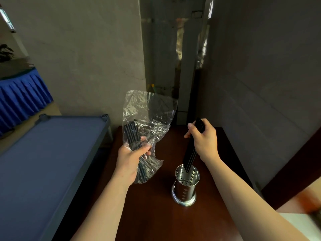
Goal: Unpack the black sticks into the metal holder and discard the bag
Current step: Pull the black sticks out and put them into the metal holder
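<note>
My left hand (pixel 129 160) grips a crumpled clear plastic bag (pixel 149 115) with several black sticks (pixel 132 134) still inside it, held above the dark wooden table (pixel 152 214). My right hand (pixel 204 139) is closed around a small bunch of black sticks (pixel 190 153), tilted, with their lower tips just inside the mouth of the perforated metal holder (pixel 185 186). The holder stands upright on the table, below and slightly left of my right hand.
A grey-blue shelf surface (pixel 48 153) lies to the left of the table. Concrete walls rise behind and to the right. A blue pleated table skirt (pixel 20 96) is at the far left. A blurred white and orange object (pixel 305 211) sits at the lower right.
</note>
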### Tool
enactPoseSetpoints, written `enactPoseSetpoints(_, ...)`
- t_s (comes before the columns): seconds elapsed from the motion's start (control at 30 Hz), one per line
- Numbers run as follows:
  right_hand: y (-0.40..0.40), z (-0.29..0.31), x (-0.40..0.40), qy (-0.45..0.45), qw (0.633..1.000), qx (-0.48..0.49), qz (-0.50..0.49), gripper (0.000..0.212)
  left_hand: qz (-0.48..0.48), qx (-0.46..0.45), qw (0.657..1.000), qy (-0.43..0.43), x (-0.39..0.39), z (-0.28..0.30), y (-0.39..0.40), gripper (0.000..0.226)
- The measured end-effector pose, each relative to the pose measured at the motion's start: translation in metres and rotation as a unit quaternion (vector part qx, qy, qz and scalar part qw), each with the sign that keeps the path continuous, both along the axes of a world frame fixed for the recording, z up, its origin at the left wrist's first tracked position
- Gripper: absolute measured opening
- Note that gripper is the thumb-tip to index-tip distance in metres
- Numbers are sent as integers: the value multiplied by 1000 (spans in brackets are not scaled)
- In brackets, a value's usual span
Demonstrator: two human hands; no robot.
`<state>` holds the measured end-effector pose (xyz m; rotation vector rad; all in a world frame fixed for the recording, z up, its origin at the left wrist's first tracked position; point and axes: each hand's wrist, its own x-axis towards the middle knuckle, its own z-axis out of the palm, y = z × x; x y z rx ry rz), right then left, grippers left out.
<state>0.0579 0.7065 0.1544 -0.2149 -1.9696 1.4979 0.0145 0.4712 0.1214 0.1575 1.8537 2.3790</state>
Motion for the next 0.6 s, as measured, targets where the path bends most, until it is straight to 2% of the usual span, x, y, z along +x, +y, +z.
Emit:
enactPoseSetpoints(0.37,6,-76,0,-41,999,17,-8,14,30,-8,1000,-4,8,-1,-10,19)
enactPoseSetpoints(0.5,6,-99,2,-61,998,32,14,16,41,1,999,-9,12,-1,-12,27)
enactPoseSetpoints(0.6,7,-119,6,-88,995,38,31,18,51,0,999,-10,11,-2,-13,23)
